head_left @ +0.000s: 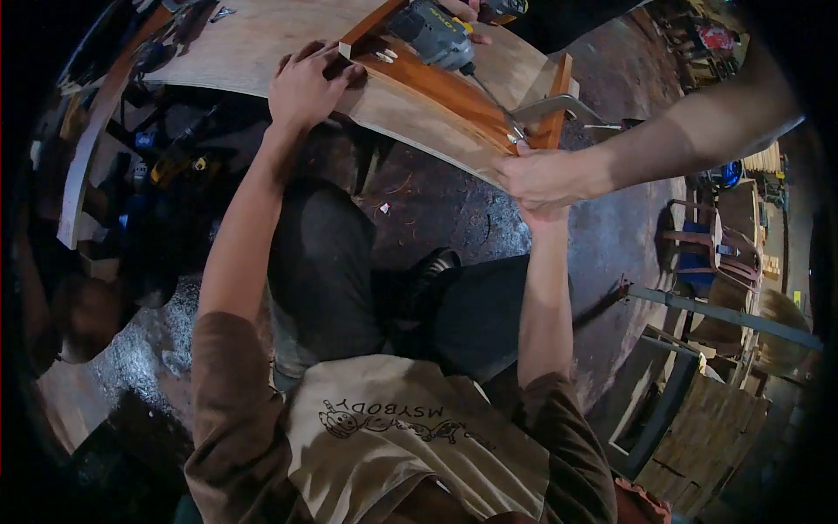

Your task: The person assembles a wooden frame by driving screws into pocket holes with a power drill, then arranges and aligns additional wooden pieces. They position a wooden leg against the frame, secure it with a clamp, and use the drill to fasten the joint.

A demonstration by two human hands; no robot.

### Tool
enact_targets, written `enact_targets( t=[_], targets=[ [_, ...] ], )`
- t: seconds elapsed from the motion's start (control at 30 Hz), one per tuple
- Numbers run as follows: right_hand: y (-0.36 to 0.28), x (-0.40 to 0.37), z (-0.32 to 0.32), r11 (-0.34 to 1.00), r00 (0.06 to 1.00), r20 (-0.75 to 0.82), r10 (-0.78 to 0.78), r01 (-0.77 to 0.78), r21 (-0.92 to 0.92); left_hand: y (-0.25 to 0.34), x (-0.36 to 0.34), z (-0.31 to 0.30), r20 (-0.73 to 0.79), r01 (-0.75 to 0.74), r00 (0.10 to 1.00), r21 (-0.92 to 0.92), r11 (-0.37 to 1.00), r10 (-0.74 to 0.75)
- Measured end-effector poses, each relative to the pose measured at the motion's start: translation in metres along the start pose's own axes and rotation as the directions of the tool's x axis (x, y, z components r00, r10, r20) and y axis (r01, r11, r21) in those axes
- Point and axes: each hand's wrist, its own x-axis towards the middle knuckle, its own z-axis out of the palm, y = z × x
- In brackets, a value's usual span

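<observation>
My left hand [305, 92] is closed on the near left corner of an orange-brown wooden frame [428, 87], which rests on a pale plywood board [244, 52]. My right hand [547, 212] is at the frame's near right corner, its fingers mostly hidden beneath a co-worker's hand [563, 175] reaching in from the right. A grey and yellow power drill [436, 37] is held by another hand [463, 9] at the top. Its long bit [493, 100] points down toward that same corner. A curved metal piece [559, 106] lies across the frame's right end.
Tools, including a yellow one [179, 166], lie in shadow beneath the board on the left. A chair [711, 240] and a long metal bar [724, 310] are at right, with wooden panels [707, 437] below. Pale debris [502, 229] is scattered over the dark floor.
</observation>
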Motion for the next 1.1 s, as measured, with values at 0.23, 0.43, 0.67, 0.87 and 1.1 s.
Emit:
enact_targets(
  t=[0.23, 0.43, 0.67, 0.87, 1.1],
  targets=[
    [0.000, 0.001, -0.006, 0.995, 0.990, 0.136, 0.049, -0.061, 0.085, 0.001, -0.002, -0.002, -0.022, -0.004, 1.000, -0.018, 1.000, 0.004],
    [-0.002, -0.001, -0.009, 0.977, 0.983, 0.160, 0.094, -0.122, 0.173, 0.002, -0.002, -0.005, -0.047, -0.053, 0.997, 0.041, 0.998, 0.055],
    [-0.002, -0.005, -0.003, 0.969, 0.978, 0.175, 0.113, -0.147, 0.197, 0.003, -0.002, -0.005, -0.041, -0.053, 0.998, 0.043, 0.998, 0.055],
    [-0.002, -0.006, 0.000, 0.985, 0.996, 0.034, 0.087, -0.091, 0.149, 0.003, -0.002, -0.004, -0.036, -0.047, 0.998, 0.034, 0.998, 0.048],
    [0.000, -0.007, 0.010, 0.997, 0.999, 0.021, 0.034, -0.035, 0.063, -0.003, -0.001, 0.002, -0.073, -0.074, 0.994, 0.035, 0.997, 0.076]
  ],
)
